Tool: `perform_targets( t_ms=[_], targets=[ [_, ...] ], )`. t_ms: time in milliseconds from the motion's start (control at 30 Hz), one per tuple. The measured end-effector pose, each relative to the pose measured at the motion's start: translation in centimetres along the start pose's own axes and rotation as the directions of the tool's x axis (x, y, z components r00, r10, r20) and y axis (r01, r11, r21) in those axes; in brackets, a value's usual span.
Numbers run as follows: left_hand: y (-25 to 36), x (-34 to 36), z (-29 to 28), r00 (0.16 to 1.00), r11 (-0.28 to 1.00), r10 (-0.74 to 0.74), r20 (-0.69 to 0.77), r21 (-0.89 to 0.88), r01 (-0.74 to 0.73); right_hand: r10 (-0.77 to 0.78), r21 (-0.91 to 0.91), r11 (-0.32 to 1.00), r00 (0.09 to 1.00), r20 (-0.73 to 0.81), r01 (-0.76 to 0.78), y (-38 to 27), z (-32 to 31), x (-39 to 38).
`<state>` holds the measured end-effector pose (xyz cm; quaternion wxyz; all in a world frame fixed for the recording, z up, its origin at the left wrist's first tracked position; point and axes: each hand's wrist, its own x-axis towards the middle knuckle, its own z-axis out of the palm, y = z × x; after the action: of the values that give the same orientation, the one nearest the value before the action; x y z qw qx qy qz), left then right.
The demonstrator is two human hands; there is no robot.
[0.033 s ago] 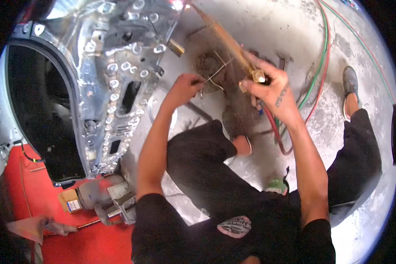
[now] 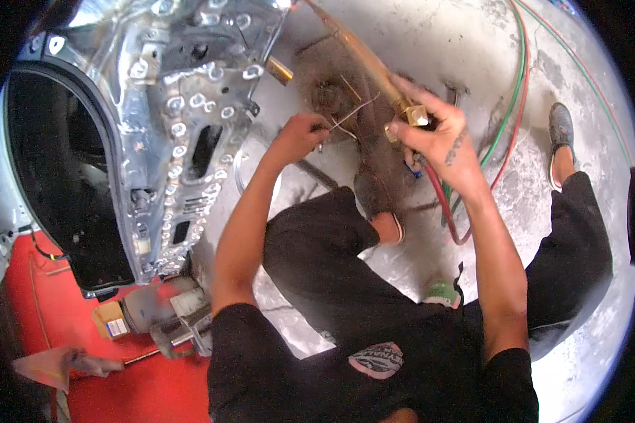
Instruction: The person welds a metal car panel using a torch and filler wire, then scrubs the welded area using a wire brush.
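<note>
My right hand [image 2: 441, 137] is wrapped round a brass gas torch [image 2: 416, 115], its thumb on a knob. The torch's long tube [image 2: 360, 55] slants up and left, and its tip meets the top edge of the picture near the corner of a bare metal car body panel [image 2: 212, 49]. Between the fingers of my left hand [image 2: 298, 137] is a thin bent metal rod [image 2: 354, 114], pointing right toward the torch's tube. That hand is apart from the panel. A red hose [image 2: 441, 194] hangs below my right hand.
Green and red hoses [image 2: 518, 92] curve over the concrete floor on the right. A dark-glazed vehicle window [image 2: 60, 162] fills the left. Below it, a grey cylindrical machine [image 2: 155, 304] and a small cardboard box [image 2: 111, 321] rest on a red surface [image 2: 141, 388]. A green-labelled container [image 2: 442, 292] stands between my legs.
The view has shifted a little, so the bright glow at the torch tip shows less at the top edge. The thin rod in my left hand has changed its slant slightly.
</note>
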<state>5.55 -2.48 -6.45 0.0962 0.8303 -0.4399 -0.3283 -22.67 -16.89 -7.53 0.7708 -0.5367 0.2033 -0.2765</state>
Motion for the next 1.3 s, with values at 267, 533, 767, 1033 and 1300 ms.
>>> perform_targets(
  t_ms=[267, 533, 767, 1033, 1300],
  targets=[
    [-15.8, 7.0, 19.0, 0.914, 0.919, 0.335, -0.228, 0.292, -0.264, 0.117, -0.084, 0.989, 0.993, -0.034, -0.120, -0.2, 0.7, -0.2],
    [-10.8, 9.8, 24.8, 0.912, 0.998, 0.068, -0.405, 0.039, -0.057, 0.058, -0.198, 0.977, 0.991, -0.117, -0.081, 0.3, -1.9, -0.4],
    [-11.9, 6.3, 22.1, 0.802, 0.986, -0.076, -0.592, -0.164, -0.028, 0.031, -0.198, 0.979, 0.991, -0.128, -0.056, 1.2, -2.5, -0.2],
    [-14.4, 10.7, 18.5, 0.671, 0.988, 0.086, -0.736, 0.148, 0.035, 0.059, -0.186, 0.980, 0.996, -0.066, -0.071, 2.4, -3.0, -1.3],
    [-7.5, 17.8, 27.4, 0.981, 0.987, 0.130, -0.142, 0.115, -0.114, 0.073, -0.115, 0.990, 0.993, -0.094, -0.084, 0.7, -2.0, -1.5]
  ],
)
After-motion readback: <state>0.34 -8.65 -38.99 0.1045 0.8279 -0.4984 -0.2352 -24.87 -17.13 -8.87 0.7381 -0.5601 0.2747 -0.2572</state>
